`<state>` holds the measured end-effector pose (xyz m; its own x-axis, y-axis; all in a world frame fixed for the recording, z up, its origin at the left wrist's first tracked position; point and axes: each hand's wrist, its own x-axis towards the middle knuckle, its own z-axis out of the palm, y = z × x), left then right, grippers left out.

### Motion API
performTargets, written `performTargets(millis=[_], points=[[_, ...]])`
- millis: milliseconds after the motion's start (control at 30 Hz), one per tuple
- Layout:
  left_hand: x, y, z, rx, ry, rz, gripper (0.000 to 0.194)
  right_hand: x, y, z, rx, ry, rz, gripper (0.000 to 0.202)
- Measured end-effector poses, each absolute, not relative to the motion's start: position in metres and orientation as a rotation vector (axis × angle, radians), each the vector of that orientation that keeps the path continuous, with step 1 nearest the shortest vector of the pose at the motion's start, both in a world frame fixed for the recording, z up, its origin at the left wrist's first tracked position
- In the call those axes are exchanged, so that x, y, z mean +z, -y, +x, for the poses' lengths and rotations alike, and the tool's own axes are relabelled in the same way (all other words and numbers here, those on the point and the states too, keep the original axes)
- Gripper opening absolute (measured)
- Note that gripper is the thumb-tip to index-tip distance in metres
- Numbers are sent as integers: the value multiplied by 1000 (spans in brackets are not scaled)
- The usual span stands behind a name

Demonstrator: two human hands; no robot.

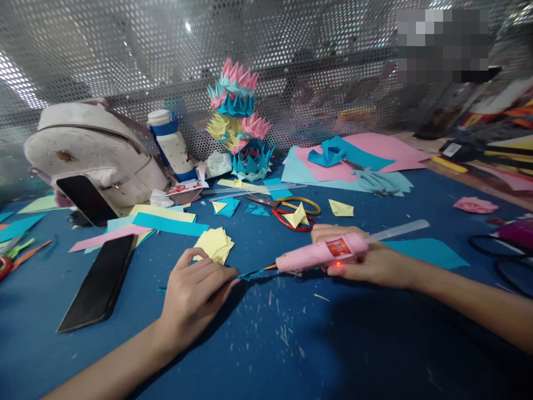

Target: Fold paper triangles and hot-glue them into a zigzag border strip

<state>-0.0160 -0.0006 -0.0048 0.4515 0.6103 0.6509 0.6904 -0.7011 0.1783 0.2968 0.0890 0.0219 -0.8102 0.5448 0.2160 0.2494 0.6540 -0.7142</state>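
Observation:
My right hand (353, 258) is closed round a pink hot glue gun (316, 254), with a clear glue stick (397, 230) poking out of its back and a red light glowing on its side. The metal nozzle points left and meets a small blue folded paper piece (250, 275). That piece is pinched between the fingertips of my left hand (204, 286), just above the table. Beyond my left hand lies a stack of yellow paper squares (214, 244). Yellow and red handled scissors (287, 210) lie past the glue gun, a folded yellow paper piece (297, 216) on their handle.
Layered paper flowers (239, 122) stand at the back beside a white bottle (170, 145) and a backpack (91, 155). Two phones (97, 283) are at left. Coloured sheets (375, 153) with light blue scissors (377, 180) lie at back right. Paper strips (170, 224) cover the left middle.

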Motion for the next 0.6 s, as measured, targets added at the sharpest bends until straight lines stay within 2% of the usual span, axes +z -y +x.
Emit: performTargets(millis=[600], points=[[-6,0,-17,-1069,1178,-2589,6,23,-91,297,921,2508,-604,32]])
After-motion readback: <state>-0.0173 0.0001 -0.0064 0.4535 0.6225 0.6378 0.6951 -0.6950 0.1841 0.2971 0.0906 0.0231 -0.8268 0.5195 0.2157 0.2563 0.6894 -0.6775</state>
